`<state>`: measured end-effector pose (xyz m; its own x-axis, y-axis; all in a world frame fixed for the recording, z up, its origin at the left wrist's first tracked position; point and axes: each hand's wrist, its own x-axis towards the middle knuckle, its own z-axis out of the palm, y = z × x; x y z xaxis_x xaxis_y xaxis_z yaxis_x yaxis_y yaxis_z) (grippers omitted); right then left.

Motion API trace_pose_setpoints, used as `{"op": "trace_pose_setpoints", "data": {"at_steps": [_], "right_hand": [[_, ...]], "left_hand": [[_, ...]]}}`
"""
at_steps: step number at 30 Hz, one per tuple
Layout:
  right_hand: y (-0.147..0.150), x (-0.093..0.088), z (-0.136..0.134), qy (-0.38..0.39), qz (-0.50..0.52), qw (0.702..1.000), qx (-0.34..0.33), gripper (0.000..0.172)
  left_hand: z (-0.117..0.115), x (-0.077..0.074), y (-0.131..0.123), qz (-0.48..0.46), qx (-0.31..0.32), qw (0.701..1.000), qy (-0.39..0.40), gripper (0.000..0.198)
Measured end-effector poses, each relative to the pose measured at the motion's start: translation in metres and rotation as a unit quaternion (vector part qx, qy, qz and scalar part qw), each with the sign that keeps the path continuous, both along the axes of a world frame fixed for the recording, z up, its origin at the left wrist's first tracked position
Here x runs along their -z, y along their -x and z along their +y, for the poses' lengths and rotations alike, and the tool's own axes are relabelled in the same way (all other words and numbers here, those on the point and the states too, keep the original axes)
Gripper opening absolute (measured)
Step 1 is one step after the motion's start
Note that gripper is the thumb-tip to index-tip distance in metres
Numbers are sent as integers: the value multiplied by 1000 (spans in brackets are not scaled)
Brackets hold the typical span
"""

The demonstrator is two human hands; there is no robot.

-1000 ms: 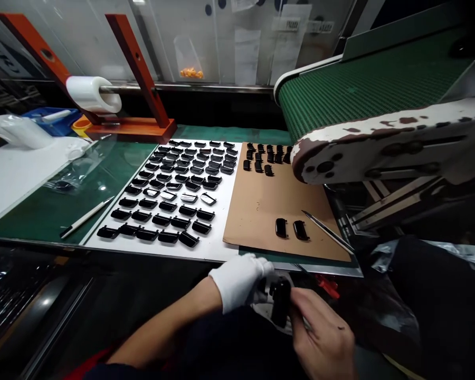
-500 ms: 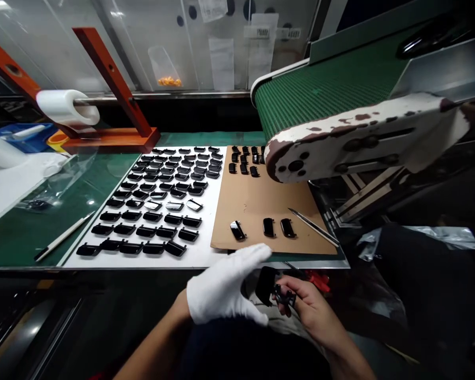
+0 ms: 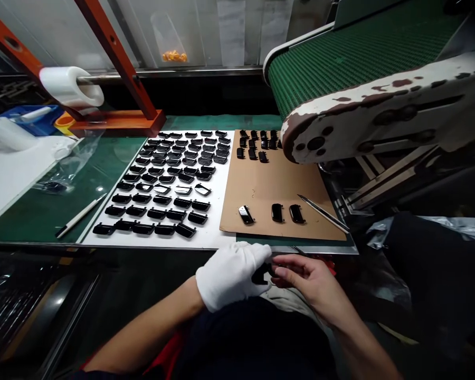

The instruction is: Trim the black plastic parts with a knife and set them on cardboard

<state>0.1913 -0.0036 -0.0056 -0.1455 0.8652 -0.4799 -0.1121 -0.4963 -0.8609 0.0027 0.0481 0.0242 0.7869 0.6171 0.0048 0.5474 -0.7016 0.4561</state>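
Note:
My left hand, in a white glove, is closed round a glossy black part just in front of the table edge. My bare right hand meets it from the right, its fingers bent at the part's right side; what lies between those fingers is too dark to make out. Rows of similar black parts lie on a white sheet. More stand on a brown cardboard sheet: several at its back, and three near its front, one of them a shiny part.
A green conveyor overhangs the cardboard's back right corner. One pen-like tool lies on the cardboard, another on the green mat. An orange stand holds a plastic film roll at the back left.
My left hand has closed from an open curve onto the black part. My right hand has come closer to it, and its fingers have shifted. The view has tilted downward.

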Motion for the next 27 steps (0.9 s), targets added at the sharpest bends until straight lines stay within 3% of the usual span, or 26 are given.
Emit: {"op": "trace_pose_setpoints", "data": {"at_steps": [3, 7, 10, 13, 17, 22, 24, 27], "right_hand": [[3, 4, -7, 39, 20, 998, -43, 34], [8, 31, -42, 108, 67, 989, -72, 30], [12, 54, -69, 144, 107, 982, -66, 30], [15, 71, -82, 155, 151, 975, -61, 31], [25, 89, -81, 162, 228, 956, -89, 41], [47, 104, -77, 136, 298, 931, -159, 58], [51, 103, -74, 121, 301, 935, -144, 60], [45, 96, -62, 95, 269, 955, -79, 51]], "left_hand": [[-18, 14, 3, -21, -12, 1000, -3, 23], [-73, 62, 12, -80, -72, 994, 25, 33], [-114, 99, 20, -113, -125, 985, 27, 61], [-134, 118, 27, -137, -153, 979, -5, 75], [-134, 116, 32, -169, -137, 974, -58, 79], [-122, 104, 33, -258, -37, 960, -98, 83], [-112, 96, 31, -267, -36, 959, -94, 82], [-91, 81, 29, -235, -84, 967, -55, 68]]}}
